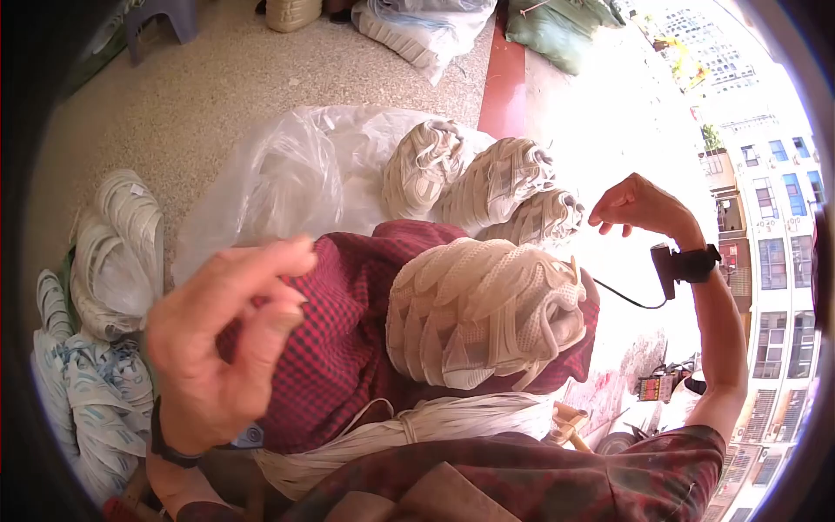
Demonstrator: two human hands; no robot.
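A stack of nested cream shoe uppers (474,313) lies across my lap, on a red-and-black checked cloth (339,348). My left hand (222,335) is raised over the cloth, left of the stack and apart from it. Its fingers are bent, with a gap between forefinger and thumb, and nothing shows in it. Off to the right, my right hand (639,207) is lifted clear of the stack, its fingers drawn together; anything between them is too small to make out. A bundle of white laces (409,431), tied round the middle, rests against my waist.
Beyond my lap, more stacks of shoe uppers (500,183) stand by a clear plastic sheet (287,174). Other white and blue uppers (104,374) are piled at left. Filled bags (426,35) lie on the floor at the back. A black cable hangs by my right wrist device (687,264).
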